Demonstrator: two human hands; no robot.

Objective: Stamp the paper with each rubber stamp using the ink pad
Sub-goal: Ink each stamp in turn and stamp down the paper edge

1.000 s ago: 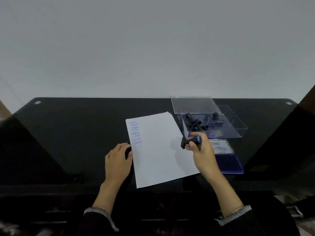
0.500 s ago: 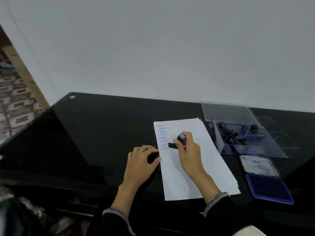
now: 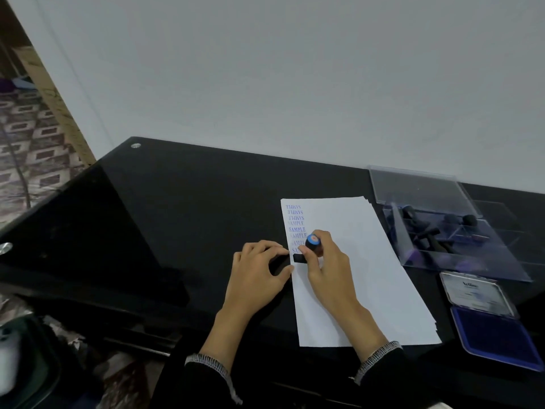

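I see my right hand point(image 3: 327, 264) fingers clamped round the stamp point(image 3: 308, 250), pressed on the paper point(image 3: 368, 261); my left hand point(image 3: 259, 273) fingers curl loosely at its edge.

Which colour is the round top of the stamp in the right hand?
Blue, on the stamp; head view shows it best.

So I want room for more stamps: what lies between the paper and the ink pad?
Head view: only bare black table lies between the paper and the ink pad.
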